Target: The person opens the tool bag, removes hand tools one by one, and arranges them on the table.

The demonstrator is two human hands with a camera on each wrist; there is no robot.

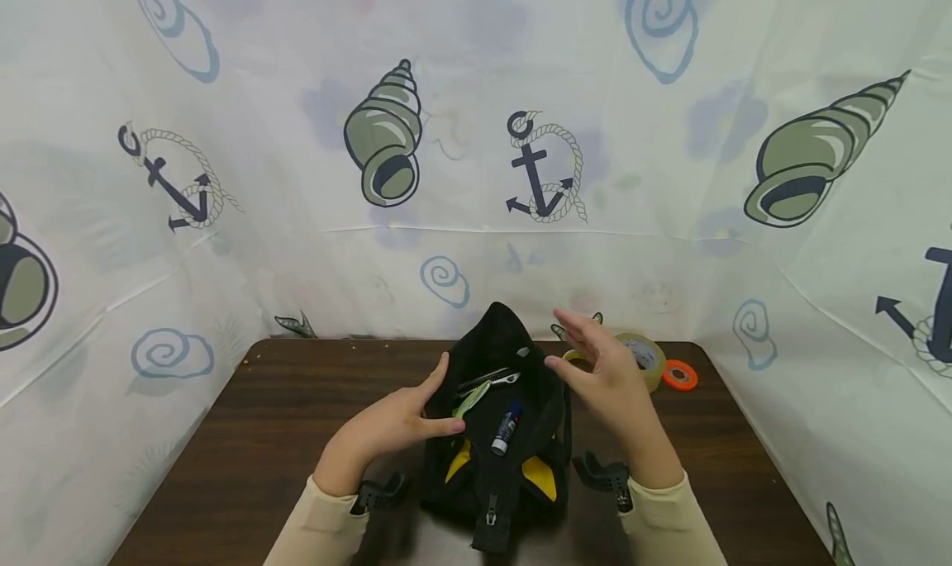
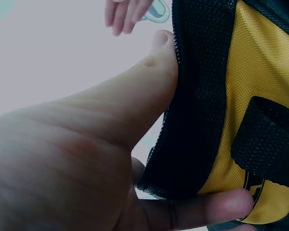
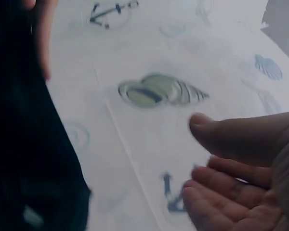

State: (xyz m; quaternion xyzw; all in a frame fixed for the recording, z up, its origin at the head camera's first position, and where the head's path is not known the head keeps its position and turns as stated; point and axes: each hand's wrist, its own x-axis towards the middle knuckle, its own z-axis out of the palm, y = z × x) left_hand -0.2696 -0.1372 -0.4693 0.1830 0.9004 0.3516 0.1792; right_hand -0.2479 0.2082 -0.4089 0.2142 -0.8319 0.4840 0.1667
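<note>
In the head view a black and yellow zippered bag (image 1: 491, 479) stands open on the table. My left hand (image 1: 390, 425) holds its left rim, the thumb along the zip edge. The left wrist view shows a finger against the yellow outer side of the bag (image 2: 253, 53). Near the bag's right rim is my right hand (image 1: 606, 376), fingers spread. From the right wrist view, nothing lies in that hand (image 3: 241, 187) and a gap parts it from the black bag. A glue stick (image 1: 506, 428) with a blue cap and a pale green item (image 1: 473, 400) show at the bag's mouth.
Behind the right hand a wide roll of tape (image 1: 645, 359) stands on the dark wood table (image 1: 297, 425). Beside it lies a small orange roll (image 1: 680, 375). A yellow roll is partly hidden by the hand. Patterned white cloth (image 1: 476, 153) hangs behind the table.
</note>
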